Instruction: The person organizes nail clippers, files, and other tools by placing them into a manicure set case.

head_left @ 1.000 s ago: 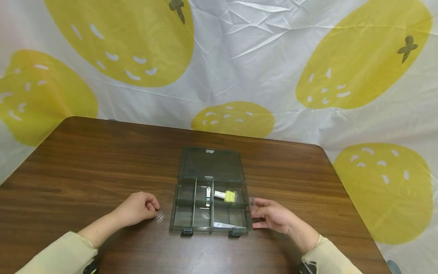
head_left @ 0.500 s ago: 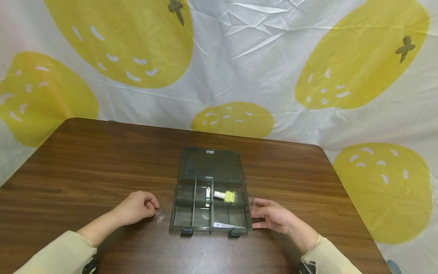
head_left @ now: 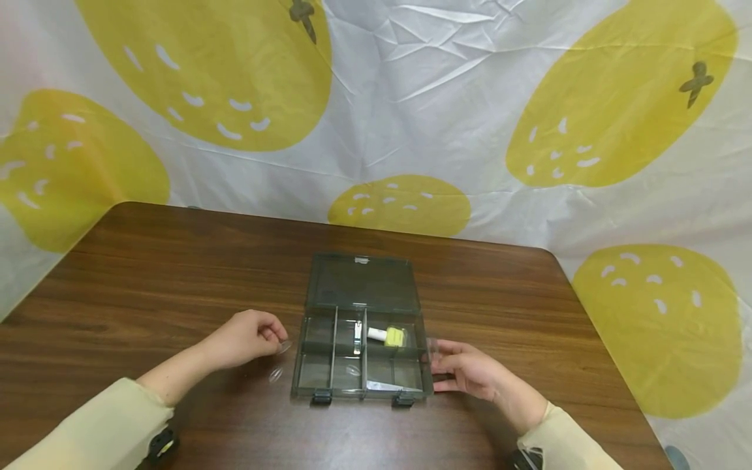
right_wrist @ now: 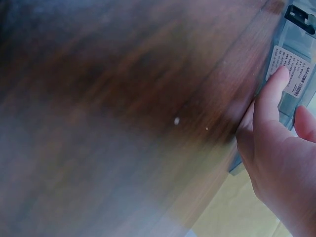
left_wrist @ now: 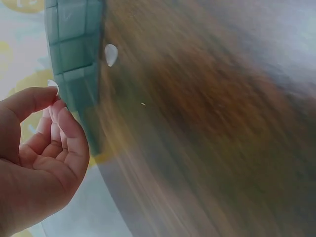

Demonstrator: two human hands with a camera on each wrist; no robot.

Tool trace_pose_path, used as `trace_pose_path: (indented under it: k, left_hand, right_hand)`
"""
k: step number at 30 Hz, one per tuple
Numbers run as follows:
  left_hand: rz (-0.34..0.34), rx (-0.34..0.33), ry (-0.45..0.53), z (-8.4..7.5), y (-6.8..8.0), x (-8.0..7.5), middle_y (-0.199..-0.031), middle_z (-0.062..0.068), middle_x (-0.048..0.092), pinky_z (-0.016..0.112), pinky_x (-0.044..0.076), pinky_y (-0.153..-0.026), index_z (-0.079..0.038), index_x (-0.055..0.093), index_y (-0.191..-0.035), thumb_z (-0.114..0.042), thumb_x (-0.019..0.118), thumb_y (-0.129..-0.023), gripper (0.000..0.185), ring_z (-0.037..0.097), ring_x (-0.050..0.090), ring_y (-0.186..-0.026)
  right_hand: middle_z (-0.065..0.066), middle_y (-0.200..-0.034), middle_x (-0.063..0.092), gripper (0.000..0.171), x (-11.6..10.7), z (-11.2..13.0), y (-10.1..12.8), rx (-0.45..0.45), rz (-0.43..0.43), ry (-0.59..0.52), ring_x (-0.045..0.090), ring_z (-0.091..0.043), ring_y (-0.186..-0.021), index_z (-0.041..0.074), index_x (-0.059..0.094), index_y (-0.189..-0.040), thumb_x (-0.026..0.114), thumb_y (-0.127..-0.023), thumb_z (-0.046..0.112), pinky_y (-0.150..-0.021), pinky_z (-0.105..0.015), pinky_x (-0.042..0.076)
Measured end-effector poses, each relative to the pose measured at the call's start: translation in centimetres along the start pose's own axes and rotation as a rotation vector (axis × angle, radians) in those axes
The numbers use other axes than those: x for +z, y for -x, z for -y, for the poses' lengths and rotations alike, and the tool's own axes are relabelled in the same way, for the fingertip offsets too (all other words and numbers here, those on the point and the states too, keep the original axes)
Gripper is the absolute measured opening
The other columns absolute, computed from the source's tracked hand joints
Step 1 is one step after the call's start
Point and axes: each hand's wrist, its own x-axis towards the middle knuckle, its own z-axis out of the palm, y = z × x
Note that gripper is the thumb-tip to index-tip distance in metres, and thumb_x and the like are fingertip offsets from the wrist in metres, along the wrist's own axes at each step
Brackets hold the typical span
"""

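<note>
An open, smoky see-through divided box lies on the table with its lid folded back. My left hand, left of the box, pinches a small clear oval piece between thumb and fingertip. A similar clear teardrop-shaped piece lies on the table below that hand. My right hand rests its fingers against the box's right side, over a printed label. Inside are a nail clipper, a yellow nail polish bottle with white cap, and another clear piece.
A flat silvery strip lies in the box's front right compartment. Two dark latches stick out from its front edge. Tiny white specks dot the wooden table. Behind the table hangs a white cloth with yellow fruit.
My left hand has lifted a clear piece and moved right and away from me, towards the box. One clear piece stays behind on the table. The right hand and box have not moved.
</note>
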Motion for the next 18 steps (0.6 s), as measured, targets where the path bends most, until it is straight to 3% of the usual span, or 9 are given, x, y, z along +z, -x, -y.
trace_pose_path:
  k: [4,11,18]
  left_hand:
    - [0.013,0.026,0.005,-0.8,-0.6,0.3,-0.068,-0.002,0.058,0.019,0.04,-0.058,-0.003,0.066,-0.084,-0.003,0.058,-0.072,0.014,0.008,0.049,-0.063]
    - [0.049,0.076,0.043,-2.8,-1.6,0.9,-0.066,-0.003,0.058,0.018,0.041,-0.058,0.0,0.066,-0.082,-0.001,0.06,-0.07,0.013,0.006,0.049,-0.062]
    - [0.087,0.104,0.017,-4.0,-2.7,2.1,-0.065,-0.003,0.057,0.018,0.042,-0.057,-0.001,0.066,-0.081,-0.001,0.062,-0.071,0.011,0.005,0.048,-0.061]
  right_hand:
    - [0.002,-0.103,0.056,0.063,0.1,0.1,-0.1,-0.004,0.009,-0.006,0.058,-0.008,-0.092,-0.013,0.013,-0.142,0.045,-0.09,0.003,-0.082,-0.031,0.052]
    - [0.002,-0.103,0.058,0.059,0.1,0.0,-0.2,-0.01,0.026,-0.006,0.059,-0.009,-0.095,-0.013,0.018,-0.141,0.045,-0.091,0.003,-0.084,-0.033,0.052]
    - [0.001,-0.104,0.057,0.059,0.2,-0.1,-0.3,-0.008,0.022,-0.014,0.06,-0.009,-0.093,-0.012,0.018,-0.141,0.045,-0.091,0.003,-0.084,-0.033,0.052]
